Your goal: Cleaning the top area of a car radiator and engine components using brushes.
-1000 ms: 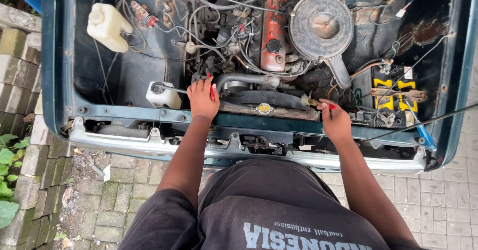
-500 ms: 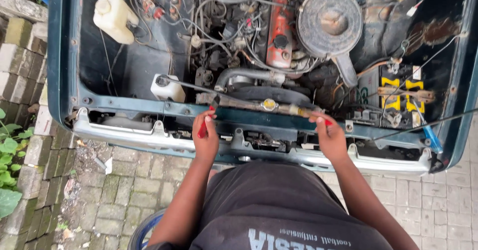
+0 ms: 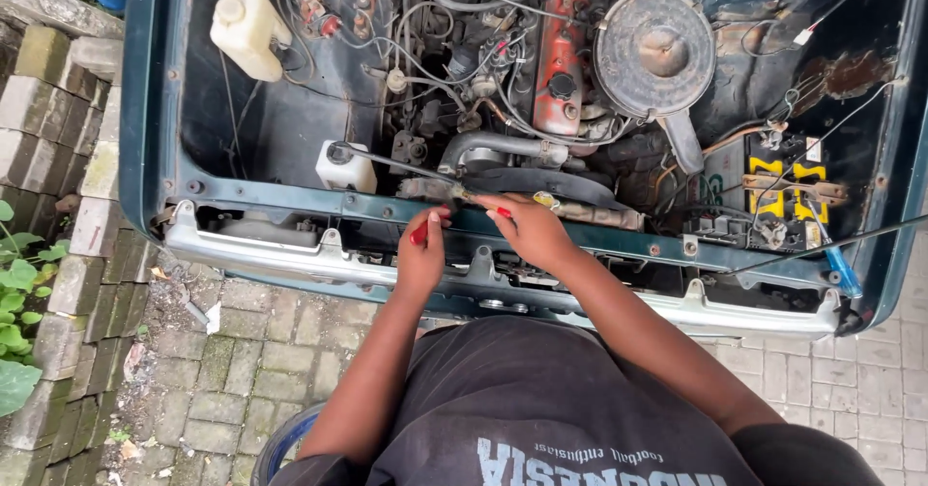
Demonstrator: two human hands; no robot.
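**Hands working at radiator top, front crossmember**

The person is leaning over an open engine bay [image 3: 290, 128]. The left hand [image 3: 422, 254] is resting on the front crossmember [image 3: 619, 244], fingers curled together around a small red item; what that item is cannot be told. The right hand [image 3: 527, 227] is reaching to the radiator top [image 3: 580, 210], fingertips pinched together beside the brass cap [image 3: 544, 199]; whether they are gripping anything cannot be told.

Risks, as judged:
- The crossmember edge is pressed sheet steel, painted and chipped; a slipping wrist could be cut.
- The radiator top is looking corroded and crusted; a forced cap could be tearing thin metal, or releasing hot coolant if the engine is warm.
- The fan shroud [image 3: 541, 181] and the metal pipe [image 3: 503, 146] are lying just beyond the fingers; a dropped small part would be falling out of sight among them.
- The battery [image 3: 773, 181] is sitting near the right forearm, yellow caps showing, with loose wires around it; a metal tool bridging its terminals could be shorting it.
- A thin prop rod [image 3: 822, 246] is crossing near the right elbow; a knock could be dislodging it.

Materials: the round air cleaner [image 3: 655, 51] is dull, dusty metal; the rocker cover [image 3: 561, 70] is red-painted and worn; two white plastic bottles [image 3: 249, 29] [image 3: 346, 167] are translucent and stained. Hoses are rubber, wiring tangled. The bumper [image 3: 290, 254] is scuffed chrome. The ground is brick paving [image 3: 242, 370], mossy at its joints.
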